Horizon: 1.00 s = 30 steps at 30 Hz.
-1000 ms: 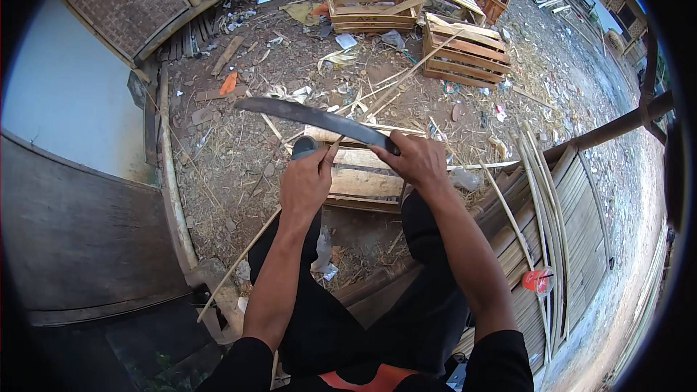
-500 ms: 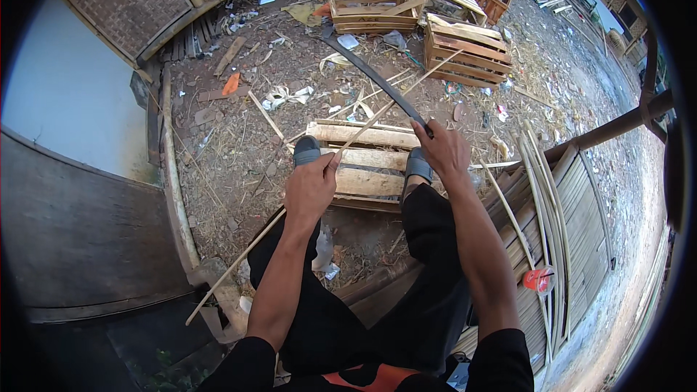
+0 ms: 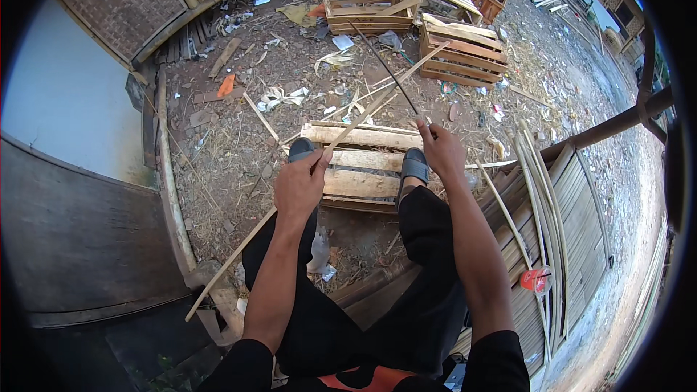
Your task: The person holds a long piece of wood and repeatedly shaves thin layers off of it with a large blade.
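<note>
Left hand (image 3: 299, 183) closed round a long bamboo strip (image 3: 363, 117), which slants from the ground by the left leg up over the pallet (image 3: 356, 174). Right hand (image 3: 441, 149) clenched on the handle of a thin dark blade (image 3: 385, 65), edge-on. Strip looks light, springy, likely splintery; best held mid-length. Beyond: slatted crates (image 3: 465, 51), white wrapper scraps (image 3: 279, 96), orange scrap (image 3: 226, 85); red round pack (image 3: 536, 279) at right.
</note>
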### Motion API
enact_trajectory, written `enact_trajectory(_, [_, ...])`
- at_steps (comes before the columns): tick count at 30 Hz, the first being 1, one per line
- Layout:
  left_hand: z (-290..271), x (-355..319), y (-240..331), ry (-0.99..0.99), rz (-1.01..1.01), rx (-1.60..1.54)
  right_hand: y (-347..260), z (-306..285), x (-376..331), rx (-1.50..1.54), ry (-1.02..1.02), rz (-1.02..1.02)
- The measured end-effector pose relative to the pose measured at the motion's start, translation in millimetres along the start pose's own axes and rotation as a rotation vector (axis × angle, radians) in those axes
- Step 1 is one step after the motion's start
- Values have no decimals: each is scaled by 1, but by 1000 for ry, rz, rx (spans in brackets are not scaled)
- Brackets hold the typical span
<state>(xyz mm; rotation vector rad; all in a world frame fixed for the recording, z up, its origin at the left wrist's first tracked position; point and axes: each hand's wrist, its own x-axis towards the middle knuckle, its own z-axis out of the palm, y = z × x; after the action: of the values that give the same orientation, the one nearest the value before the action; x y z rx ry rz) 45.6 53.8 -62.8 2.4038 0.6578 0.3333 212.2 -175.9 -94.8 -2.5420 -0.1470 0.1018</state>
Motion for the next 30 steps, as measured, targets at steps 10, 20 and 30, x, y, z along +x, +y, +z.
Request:
enact_trajectory(10, [-5, 9, 5, -19, 116, -212, -6, 8, 1, 1089, -266, 64])
enact_trajectory(20, [6, 13, 8, 1, 165, -264, -18, 6, -6, 1073, -343, 64])
enact_trajectory(30, [11, 17, 11, -114, 98, -235, -30, 18, -20, 941, -428, 11])
